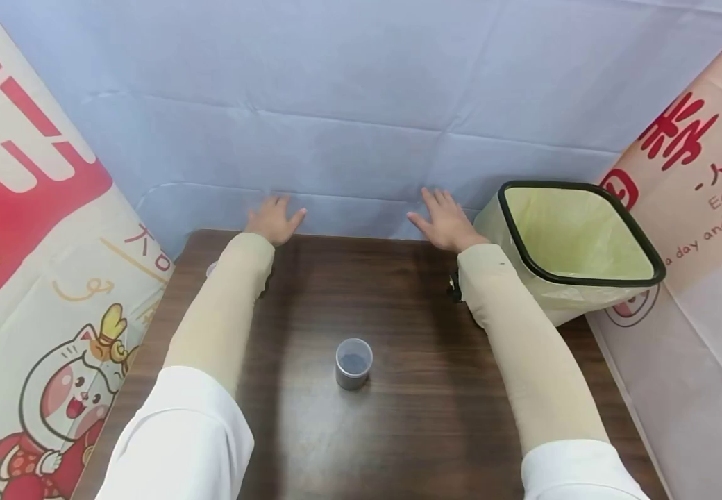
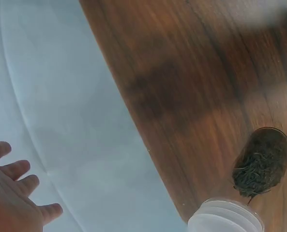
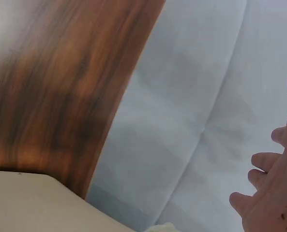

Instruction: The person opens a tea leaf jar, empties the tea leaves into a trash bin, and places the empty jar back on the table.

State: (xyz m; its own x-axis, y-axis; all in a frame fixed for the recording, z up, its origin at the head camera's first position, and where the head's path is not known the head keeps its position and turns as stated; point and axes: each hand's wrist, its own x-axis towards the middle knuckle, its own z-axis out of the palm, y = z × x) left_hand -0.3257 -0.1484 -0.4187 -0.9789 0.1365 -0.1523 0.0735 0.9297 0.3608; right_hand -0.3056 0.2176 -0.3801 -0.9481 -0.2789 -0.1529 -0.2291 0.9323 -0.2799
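Note:
In the head view my left hand (image 1: 275,220) is held out past the table's far edge, fingers spread, with nothing in it. My right hand (image 1: 447,221) is likewise stretched out, near the trash bin, and holds nothing. A clear plastic cup (image 1: 353,363) with something grey at its bottom stands between my forearms. In the left wrist view a clear container of dark dried leaves (image 2: 262,164) is on the table beside a whitish ridged plastic piece (image 2: 225,217), cut off by the frame. My left forearm hides most of that spot in the head view.
A trash bin (image 1: 586,292) with a black rim and pale yellow liner stands at the table's right far corner. The brown wooden table (image 1: 361,298) ends at a pale blue cloth backdrop (image 1: 361,153). Printed cloths hang at both sides.

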